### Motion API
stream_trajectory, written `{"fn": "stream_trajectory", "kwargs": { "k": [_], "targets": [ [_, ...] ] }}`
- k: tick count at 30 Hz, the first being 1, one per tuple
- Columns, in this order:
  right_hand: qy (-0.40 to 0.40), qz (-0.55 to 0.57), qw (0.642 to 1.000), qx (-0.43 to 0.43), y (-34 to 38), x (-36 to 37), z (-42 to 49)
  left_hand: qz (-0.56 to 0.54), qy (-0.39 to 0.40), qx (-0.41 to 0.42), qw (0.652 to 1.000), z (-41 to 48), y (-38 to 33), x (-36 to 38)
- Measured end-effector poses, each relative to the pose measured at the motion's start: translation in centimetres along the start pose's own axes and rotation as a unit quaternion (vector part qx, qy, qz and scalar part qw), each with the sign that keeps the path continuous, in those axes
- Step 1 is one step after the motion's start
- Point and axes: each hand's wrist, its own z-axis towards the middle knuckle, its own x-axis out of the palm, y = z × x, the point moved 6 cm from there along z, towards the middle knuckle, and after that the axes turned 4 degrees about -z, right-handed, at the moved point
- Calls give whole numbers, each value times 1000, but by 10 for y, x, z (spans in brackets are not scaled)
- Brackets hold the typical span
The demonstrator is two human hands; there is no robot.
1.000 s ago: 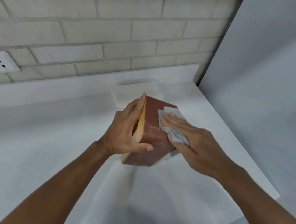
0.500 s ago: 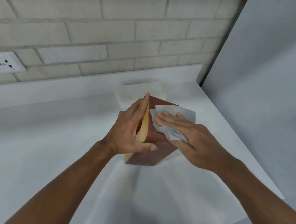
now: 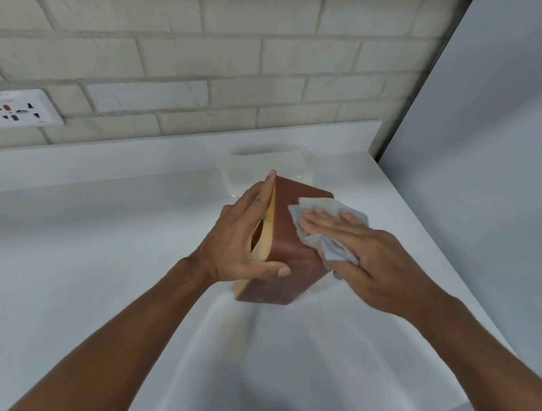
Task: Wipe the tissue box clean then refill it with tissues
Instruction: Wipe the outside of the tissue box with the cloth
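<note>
White desk [image 3: 90, 253] below a pale brick wall [image 3: 212, 48], brown tissue box [image 3: 289, 240] tipped up on one end at its middle, left hand [image 3: 243, 236] with its grip clasping the box's tan face and near side, right hand [image 3: 367, 259] with its grip flat and wide, fingers pressing a grey cloth [image 3: 322, 210] on the box's upper side, wall socket [image 3: 15, 108] far left

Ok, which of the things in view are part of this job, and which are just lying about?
In the job:
tissue box, gripped by the left hand
grey cloth, pressed on its brown side by the right hand

Lying about:
wall socket
white sheet under the box
clear packet behind it, contents unclear
</note>
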Motion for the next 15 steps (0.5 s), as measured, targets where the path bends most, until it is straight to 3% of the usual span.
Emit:
{"fn": "stream_trajectory", "kwargs": {
  "k": [4,10,15],
  "targets": [
    [-45,-21,998,44,3,-3,15,0,1,15,1000,7,-5,2],
    [-14,0,999,-48,21,11,-3,-2,18,14,1000,7,-3,1],
    [-68,12,996,54,-10,-8,-10,-15,14,10,1000,9,-7,6]
  ]
}}
